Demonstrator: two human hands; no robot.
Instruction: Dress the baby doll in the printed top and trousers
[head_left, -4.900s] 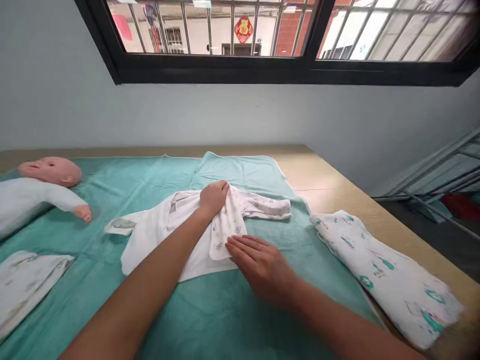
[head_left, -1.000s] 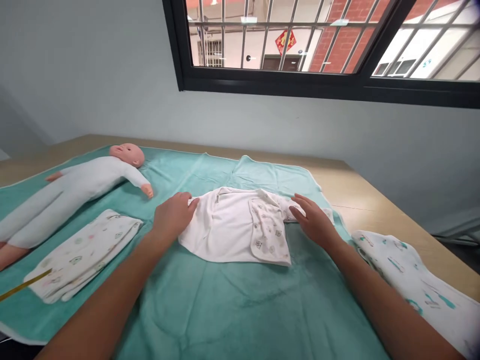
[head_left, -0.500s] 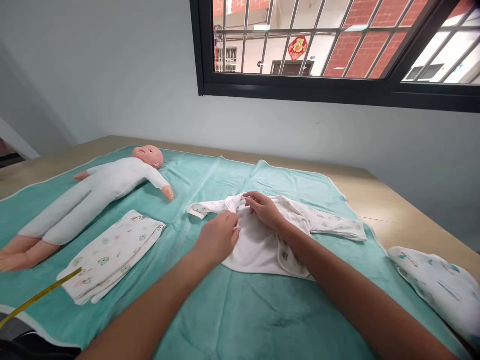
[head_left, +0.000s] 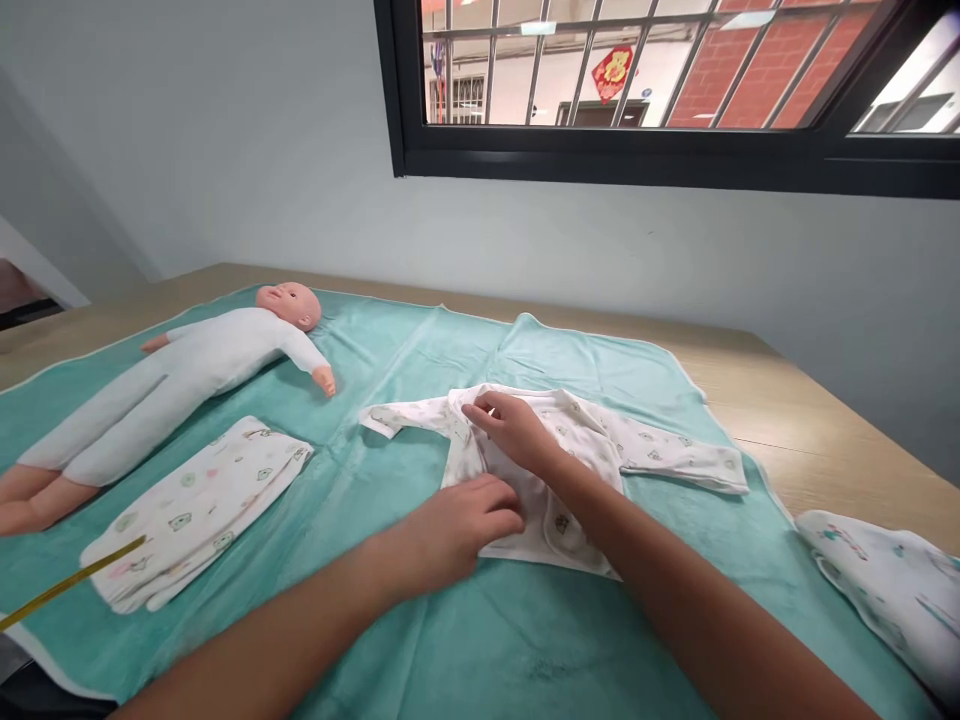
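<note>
A white baby shirt point(head_left: 592, 440) with small printed figures lies on a teal blanket point(head_left: 390, 640), its sleeves spread to both sides. My right hand point(head_left: 517, 430) is at the shirt's upper left front near the neckline, thumb and fingertips brought together on the cloth. Lower down, my left hand point(head_left: 472, 525) has its fingers curled over the shirt's lower left front edge; the fingertips are partly hidden. Left of the hands lies a folded white printed garment point(head_left: 202, 510). Beyond it a baby doll point(head_left: 202, 370) in a white body suit rests on its back.
A wooden table point(head_left: 720, 370) shows around the blanket. At the right edge sits a folded white cloth point(head_left: 885, 570) with coloured prints. A yellow tape-like strip point(head_left: 82, 575) reaches in from the left. Behind are a wall and a barred window with a dark frame point(head_left: 600, 160).
My left hand has come down and right, and the shirt's left front panel now lies flatter with its print showing. My right hand has shifted slightly left. The view has tilted a little.
</note>
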